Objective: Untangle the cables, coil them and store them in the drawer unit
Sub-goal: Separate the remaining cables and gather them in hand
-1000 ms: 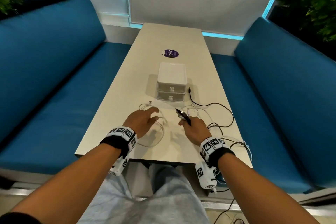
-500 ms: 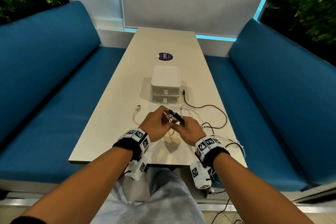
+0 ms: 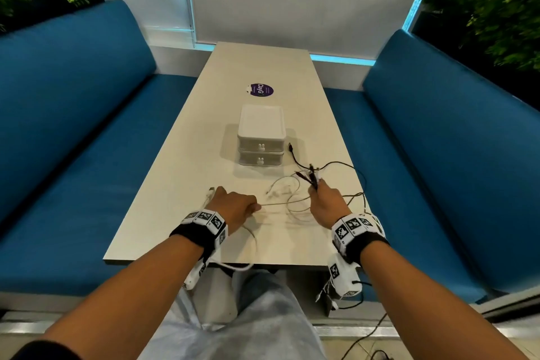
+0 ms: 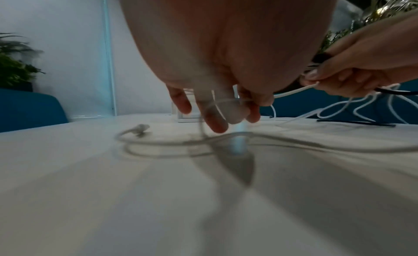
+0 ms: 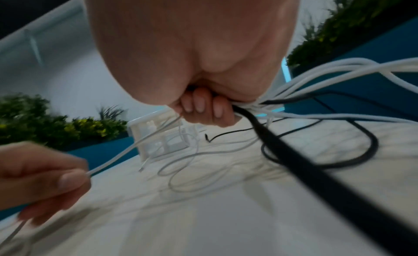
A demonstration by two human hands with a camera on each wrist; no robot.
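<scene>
A white two-drawer unit (image 3: 261, 137) stands mid-table with both drawers closed. In front of it lies a tangle of white cables (image 3: 287, 194) and a black cable (image 3: 336, 166). My left hand (image 3: 239, 207) pinches a white cable (image 5: 117, 154) that runs taut to my right hand (image 3: 323, 199). My right hand (image 5: 203, 108) grips a bundle of white and black cables (image 5: 260, 106), with several plug ends (image 3: 311, 175) sticking up above the fist. A white plug (image 4: 141, 129) lies on the table left of my left hand (image 4: 221, 106).
The long beige table (image 3: 257, 67) carries a purple round sticker (image 3: 260, 90) behind the drawer unit. Blue benches (image 3: 73, 126) flank both sides. Cables (image 3: 359, 207) trail over the table's right front edge toward the floor.
My hands, together over the tangle half a second ago, have pulled apart: the left moved left with a white cable, the right moved right and up with the bundle.
</scene>
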